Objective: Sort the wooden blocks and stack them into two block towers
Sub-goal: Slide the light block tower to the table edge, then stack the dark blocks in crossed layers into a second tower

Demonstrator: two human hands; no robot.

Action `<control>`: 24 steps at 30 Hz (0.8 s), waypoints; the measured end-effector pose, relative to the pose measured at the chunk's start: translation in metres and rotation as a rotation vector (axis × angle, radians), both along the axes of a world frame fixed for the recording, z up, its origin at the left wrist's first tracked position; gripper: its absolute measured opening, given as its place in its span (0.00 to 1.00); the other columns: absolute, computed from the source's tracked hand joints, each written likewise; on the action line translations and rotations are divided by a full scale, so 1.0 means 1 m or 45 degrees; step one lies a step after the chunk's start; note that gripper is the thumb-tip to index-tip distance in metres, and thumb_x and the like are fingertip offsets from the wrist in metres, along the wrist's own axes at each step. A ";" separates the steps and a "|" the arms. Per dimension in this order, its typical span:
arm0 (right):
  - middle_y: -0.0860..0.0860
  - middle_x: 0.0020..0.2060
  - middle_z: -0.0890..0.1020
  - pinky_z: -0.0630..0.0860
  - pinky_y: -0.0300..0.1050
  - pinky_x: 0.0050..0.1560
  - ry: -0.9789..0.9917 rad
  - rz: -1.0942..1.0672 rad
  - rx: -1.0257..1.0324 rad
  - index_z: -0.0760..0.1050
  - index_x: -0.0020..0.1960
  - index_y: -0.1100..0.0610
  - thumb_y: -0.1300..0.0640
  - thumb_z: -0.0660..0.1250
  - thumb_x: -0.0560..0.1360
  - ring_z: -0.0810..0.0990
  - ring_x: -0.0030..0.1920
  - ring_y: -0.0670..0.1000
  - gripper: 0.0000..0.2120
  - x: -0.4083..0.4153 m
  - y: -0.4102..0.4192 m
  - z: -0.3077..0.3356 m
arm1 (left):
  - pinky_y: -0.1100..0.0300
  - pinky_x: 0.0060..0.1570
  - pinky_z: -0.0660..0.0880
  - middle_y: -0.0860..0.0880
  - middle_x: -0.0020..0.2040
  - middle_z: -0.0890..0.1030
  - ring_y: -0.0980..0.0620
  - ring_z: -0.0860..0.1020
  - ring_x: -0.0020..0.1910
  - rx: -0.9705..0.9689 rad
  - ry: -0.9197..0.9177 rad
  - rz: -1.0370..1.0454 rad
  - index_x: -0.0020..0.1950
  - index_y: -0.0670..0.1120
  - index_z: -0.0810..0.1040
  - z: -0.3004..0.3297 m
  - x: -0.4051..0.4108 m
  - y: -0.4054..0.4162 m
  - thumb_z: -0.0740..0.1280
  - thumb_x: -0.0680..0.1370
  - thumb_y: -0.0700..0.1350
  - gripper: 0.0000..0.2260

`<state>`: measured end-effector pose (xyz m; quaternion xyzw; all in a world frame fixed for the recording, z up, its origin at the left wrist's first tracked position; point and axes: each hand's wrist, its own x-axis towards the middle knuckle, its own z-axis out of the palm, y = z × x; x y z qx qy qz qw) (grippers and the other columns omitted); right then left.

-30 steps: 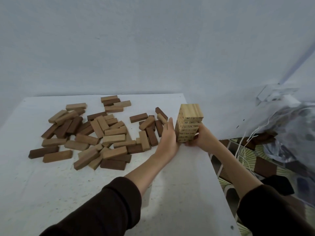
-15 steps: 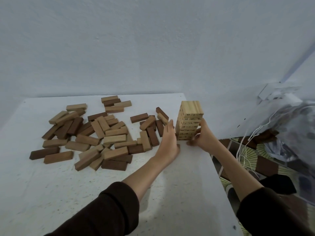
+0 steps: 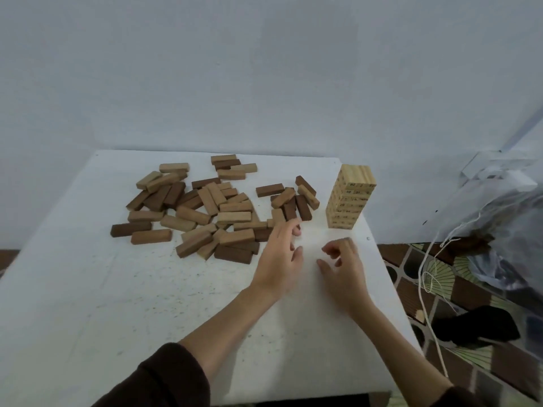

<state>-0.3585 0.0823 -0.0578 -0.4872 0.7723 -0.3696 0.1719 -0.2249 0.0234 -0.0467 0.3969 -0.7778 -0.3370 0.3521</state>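
a pale block tower (image 3: 350,198) is standing upright near the far right corner of the white table (image 3: 88,289), with nothing touching it. to the left of the tower, loose light and dark wooden blocks (image 3: 205,210) are lying scattered in a heap. the left hand (image 3: 279,257) is hovering in front of the tower, fingers relaxed and reaching toward the heap's near edge, holding nothing. the right hand (image 3: 342,265) is hanging just beside it, fingers loosely curled, empty.
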 end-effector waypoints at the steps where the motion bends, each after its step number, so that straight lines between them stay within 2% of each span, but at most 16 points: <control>1: 0.44 0.48 0.71 0.68 0.28 0.46 0.051 0.114 -0.021 0.71 0.50 0.52 0.64 0.69 0.73 0.71 0.46 0.44 0.11 0.018 -0.001 -0.001 | 0.73 0.49 0.68 0.54 0.54 0.70 0.62 0.69 0.47 -0.045 -0.017 0.059 0.68 0.47 0.69 0.001 0.019 0.001 0.63 0.78 0.37 0.19; 3: 0.41 0.48 0.70 0.65 0.24 0.50 0.128 0.306 -0.046 0.74 0.52 0.54 0.64 0.68 0.74 0.70 0.50 0.43 0.09 0.048 -0.006 -0.003 | 0.69 0.56 0.69 0.53 0.56 0.71 0.59 0.69 0.55 -0.124 -0.055 0.208 0.69 0.45 0.69 -0.002 0.052 -0.002 0.64 0.77 0.36 0.20; 5: 0.45 0.51 0.74 0.62 0.26 0.55 0.252 0.466 -0.107 0.76 0.54 0.57 0.66 0.68 0.73 0.70 0.53 0.45 0.11 0.074 -0.017 -0.004 | 0.59 0.60 0.69 0.47 0.59 0.73 0.51 0.70 0.59 -0.217 -0.122 0.355 0.69 0.41 0.68 -0.010 0.085 -0.012 0.65 0.75 0.34 0.22; 6: 0.49 0.53 0.76 0.63 0.32 0.59 0.318 0.519 -0.139 0.77 0.55 0.59 0.67 0.68 0.71 0.71 0.55 0.48 0.13 0.087 -0.024 -0.004 | 0.56 0.61 0.69 0.44 0.61 0.73 0.48 0.70 0.61 -0.236 -0.174 0.410 0.69 0.40 0.68 -0.014 0.100 -0.017 0.65 0.75 0.34 0.22; 8: 0.54 0.56 0.79 0.70 0.46 0.60 0.434 0.536 -0.212 0.76 0.58 0.60 0.68 0.69 0.69 0.75 0.57 0.55 0.18 0.111 -0.039 -0.006 | 0.53 0.61 0.68 0.43 0.63 0.72 0.46 0.68 0.62 -0.212 -0.273 0.478 0.69 0.40 0.68 -0.021 0.127 -0.028 0.64 0.76 0.35 0.21; 10: 0.54 0.64 0.75 0.69 0.53 0.61 0.519 0.511 -0.173 0.72 0.65 0.59 0.67 0.66 0.71 0.71 0.62 0.58 0.22 0.130 -0.052 -0.002 | 0.53 0.61 0.69 0.43 0.63 0.73 0.45 0.69 0.62 -0.207 -0.342 0.471 0.68 0.40 0.70 -0.026 0.147 -0.035 0.64 0.76 0.36 0.20; 12: 0.50 0.71 0.67 0.61 0.51 0.65 0.631 0.448 -0.022 0.65 0.72 0.54 0.63 0.60 0.77 0.63 0.68 0.55 0.24 0.137 -0.063 0.002 | 0.49 0.57 0.72 0.44 0.59 0.76 0.45 0.71 0.58 -0.249 -0.363 0.403 0.65 0.42 0.74 -0.028 0.155 -0.041 0.64 0.75 0.36 0.18; 13: 0.48 0.71 0.66 0.58 0.49 0.66 0.700 0.417 0.036 0.63 0.72 0.52 0.62 0.59 0.78 0.61 0.69 0.53 0.23 0.139 -0.068 0.003 | 0.49 0.53 0.73 0.45 0.56 0.77 0.45 0.72 0.55 -0.270 -0.353 0.373 0.64 0.43 0.75 -0.029 0.158 -0.043 0.64 0.75 0.36 0.17; 15: 0.49 0.66 0.71 0.55 0.48 0.66 0.786 0.379 0.049 0.68 0.69 0.52 0.61 0.59 0.78 0.63 0.68 0.53 0.19 0.140 -0.074 0.005 | 0.53 0.49 0.72 0.48 0.50 0.75 0.48 0.71 0.50 -0.283 -0.310 0.350 0.62 0.44 0.77 -0.030 0.163 -0.044 0.62 0.75 0.37 0.16; 18: 0.53 0.58 0.75 0.61 0.48 0.62 0.725 0.414 -0.018 0.75 0.61 0.57 0.60 0.61 0.77 0.69 0.61 0.55 0.13 0.150 -0.075 0.009 | 0.58 0.47 0.68 0.50 0.45 0.70 0.52 0.66 0.47 -0.275 -0.246 0.401 0.59 0.43 0.78 -0.034 0.171 -0.039 0.64 0.75 0.35 0.14; 21: 0.56 0.59 0.72 0.65 0.46 0.59 0.602 0.555 -0.006 0.72 0.62 0.61 0.62 0.60 0.77 0.68 0.60 0.56 0.14 0.171 -0.076 0.010 | 0.62 0.48 0.68 0.48 0.47 0.70 0.52 0.65 0.49 -0.164 -0.170 0.484 0.57 0.45 0.80 -0.036 0.180 -0.034 0.66 0.74 0.34 0.13; 24: 0.56 0.63 0.71 0.62 0.45 0.62 0.715 0.565 0.077 0.69 0.65 0.61 0.60 0.56 0.80 0.65 0.64 0.56 0.15 0.184 -0.082 0.006 | 0.61 0.50 0.69 0.49 0.50 0.68 0.52 0.66 0.50 -0.050 -0.171 0.531 0.59 0.45 0.78 -0.036 0.187 -0.032 0.65 0.75 0.35 0.14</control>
